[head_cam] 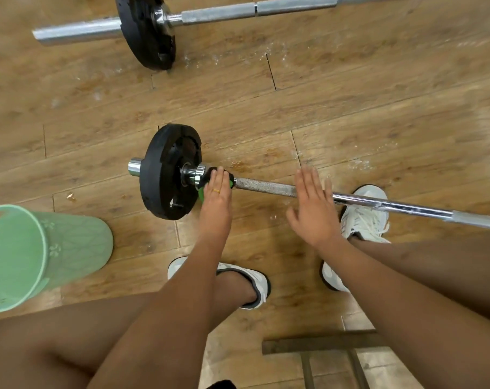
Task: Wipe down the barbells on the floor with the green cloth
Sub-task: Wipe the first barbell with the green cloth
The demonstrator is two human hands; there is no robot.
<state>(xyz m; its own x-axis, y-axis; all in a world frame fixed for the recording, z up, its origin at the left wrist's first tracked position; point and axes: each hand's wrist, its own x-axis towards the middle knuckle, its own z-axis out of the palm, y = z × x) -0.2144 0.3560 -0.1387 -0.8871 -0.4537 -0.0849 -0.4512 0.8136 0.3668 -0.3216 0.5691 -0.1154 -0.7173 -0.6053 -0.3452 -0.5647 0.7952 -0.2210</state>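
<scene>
A barbell lies across the wooden floor in front of me, its steel shaft (266, 188) running right from a black weight plate (168, 175). My left hand (217, 202) grips the green cloth (201, 193) around the shaft right beside the plate's chrome collar; most of the cloth is hidden under my fingers. Over the shaft, further right, my right hand (312, 206) hovers with straight, spread fingers and holds nothing. A second barbell (224, 14) with its own black plate (147, 29) lies farther away at the top.
A pale green plastic basket (46, 248) stands at the left near my knee. My white shoes (363, 217) rest on the floor, one against the near barbell. A dark wooden stool frame (319, 346) sits at the bottom right. White dust marks the floorboards.
</scene>
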